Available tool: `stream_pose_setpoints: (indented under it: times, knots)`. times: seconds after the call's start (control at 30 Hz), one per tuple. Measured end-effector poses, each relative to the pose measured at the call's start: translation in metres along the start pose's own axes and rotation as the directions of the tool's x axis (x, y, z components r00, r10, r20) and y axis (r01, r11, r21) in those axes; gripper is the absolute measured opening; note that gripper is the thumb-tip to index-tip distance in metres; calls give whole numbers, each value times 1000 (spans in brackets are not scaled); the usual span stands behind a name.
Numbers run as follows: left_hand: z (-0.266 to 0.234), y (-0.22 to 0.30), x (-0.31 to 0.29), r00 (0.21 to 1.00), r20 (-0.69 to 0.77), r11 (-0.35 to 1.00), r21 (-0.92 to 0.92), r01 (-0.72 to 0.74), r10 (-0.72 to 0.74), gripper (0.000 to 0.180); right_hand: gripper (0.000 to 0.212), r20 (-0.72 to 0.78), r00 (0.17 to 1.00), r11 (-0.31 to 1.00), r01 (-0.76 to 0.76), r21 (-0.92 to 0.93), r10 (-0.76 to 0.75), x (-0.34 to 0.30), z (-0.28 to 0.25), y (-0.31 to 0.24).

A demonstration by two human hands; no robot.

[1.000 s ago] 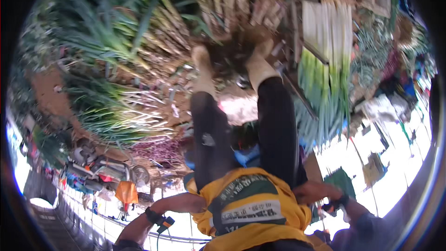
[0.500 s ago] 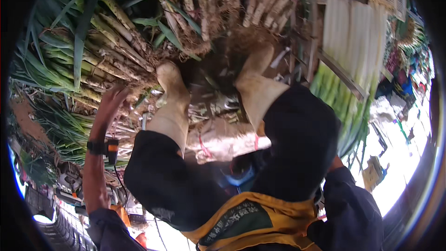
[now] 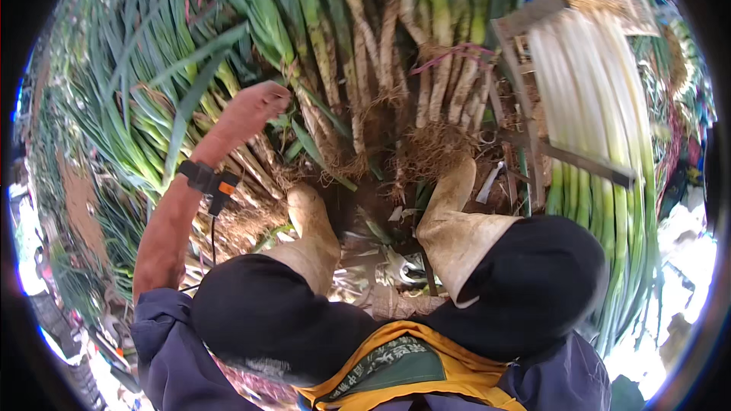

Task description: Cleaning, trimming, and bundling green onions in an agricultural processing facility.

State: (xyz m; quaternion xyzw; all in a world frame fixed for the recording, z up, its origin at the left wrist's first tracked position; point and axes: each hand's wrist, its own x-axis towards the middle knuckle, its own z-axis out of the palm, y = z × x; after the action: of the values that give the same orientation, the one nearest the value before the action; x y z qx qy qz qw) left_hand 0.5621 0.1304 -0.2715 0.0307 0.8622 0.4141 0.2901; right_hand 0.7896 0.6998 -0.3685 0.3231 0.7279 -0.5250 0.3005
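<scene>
The leeks (image 3: 327, 68) nearest the left hand (image 3: 250, 113) lie on the ground ahead of the person, root ends toward the feet: pale-brown, soil-streaked shafts, ragged dry skins, long green leaves running away. A second ago the left hand was by the waist and half a second ago low beside the leftmost roots; now it has come forward over the shafts, which puts it within reach of these uncleaned plants. Its fingers (image 3: 276, 100) are curled at the bundle's left edge, though whether they grip a leaf or nothing cannot be told. The right hand is out of sight, so its fingers cannot be judged. Just right stands another rooty bundle (image 3: 449, 87) bound with a pink tie (image 3: 457, 52). Nearer the body are two pale boots (image 3: 311, 213); farther right, clean white stalks (image 3: 586, 84) lie neatly under a wooden bar (image 3: 590, 164).
</scene>
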Motion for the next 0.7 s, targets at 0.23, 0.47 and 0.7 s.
stream_pose_setpoints:
  times: [0.23,0.47,0.7]
  knots:
    - [-135,78,-102,865,-498,989,-83,-121,64,33,38,-175,971,987,159,-32,-162,-80,-9,97]
    - [-286,55,-309,302,-934,788,-36,-615,192,34,39,-292,915,960,255,-113,-277,-123,27,162]
    - [-169,16,-221,410,-614,713,687,-145,675,36,36,-459,827,944,317,-97,-325,-103,-11,276]
